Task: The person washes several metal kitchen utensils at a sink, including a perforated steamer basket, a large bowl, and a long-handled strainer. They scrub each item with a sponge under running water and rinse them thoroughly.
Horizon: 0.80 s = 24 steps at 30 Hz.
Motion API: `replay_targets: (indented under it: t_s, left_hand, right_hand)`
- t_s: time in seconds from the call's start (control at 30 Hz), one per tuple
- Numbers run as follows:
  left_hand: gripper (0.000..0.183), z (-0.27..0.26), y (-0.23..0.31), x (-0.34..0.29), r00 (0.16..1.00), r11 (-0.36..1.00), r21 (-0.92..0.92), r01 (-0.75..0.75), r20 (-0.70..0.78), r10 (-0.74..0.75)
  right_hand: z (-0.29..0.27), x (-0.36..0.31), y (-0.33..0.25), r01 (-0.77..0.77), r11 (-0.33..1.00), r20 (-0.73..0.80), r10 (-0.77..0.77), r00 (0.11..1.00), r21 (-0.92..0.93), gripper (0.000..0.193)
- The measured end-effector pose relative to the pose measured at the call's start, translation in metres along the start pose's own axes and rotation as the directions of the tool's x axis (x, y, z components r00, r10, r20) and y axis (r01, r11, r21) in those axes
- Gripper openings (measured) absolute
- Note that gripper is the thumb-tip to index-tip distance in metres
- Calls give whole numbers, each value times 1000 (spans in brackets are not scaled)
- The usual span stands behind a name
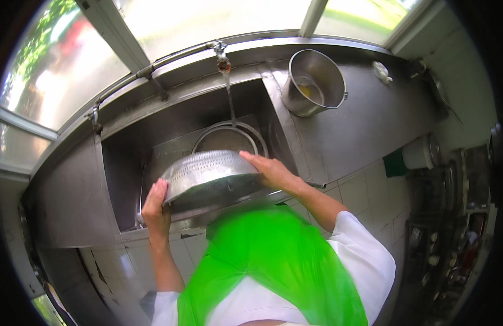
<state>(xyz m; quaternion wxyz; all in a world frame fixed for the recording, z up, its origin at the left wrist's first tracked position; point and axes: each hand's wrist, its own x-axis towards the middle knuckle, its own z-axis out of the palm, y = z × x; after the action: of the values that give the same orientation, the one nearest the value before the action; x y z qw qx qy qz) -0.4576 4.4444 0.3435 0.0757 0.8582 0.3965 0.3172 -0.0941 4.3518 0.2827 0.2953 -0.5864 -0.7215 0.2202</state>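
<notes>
Between my two hands a perforated metal colander (210, 171) is held tilted on its side over the near edge of the sink (118, 179). My left hand (157, 205) grips its left rim, and my right hand (270, 171) grips the upper right part with the fingers over the rim. Beyond the colander, round metal vessels (221, 138) sit in the sink, partly hidden by it. Water runs from the tap (223, 62) down onto them. The inside of the colander faces me and reflects green.
A tall metal pot (297, 92) with something yellow in its bottom stands on the right counter (360, 125). A small white crumpled item (381, 72) lies behind it. A pipe with a second tap (95, 122) runs along the window. Shelving (452, 217) stands at the right.
</notes>
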Motion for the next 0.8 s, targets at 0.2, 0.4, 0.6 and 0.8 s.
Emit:
replay_targets:
  t_s: [0.2,0.4,0.6,0.8]
  left_hand:
    - [46,-8,29,-1,997,1000,14,-11,-75,12]
    - [43,-24,27,21,1000,1000,26,-12,26,11]
    - [57,-43,79,104,863,912,336,-233,-362,354]
    - [50,-7,109,76,772,795,-269,-544,-532,348]
  right_hand:
    - [-11,-31,-25,-27,998,-161,35,986,50,84]
    - [-5,-37,-16,-141,981,-7,143,990,137,89]
    - [-20,-9,10,-147,880,-179,250,951,452,66]
    - [-105,-11,1,-114,369,-197,704,682,923,49]
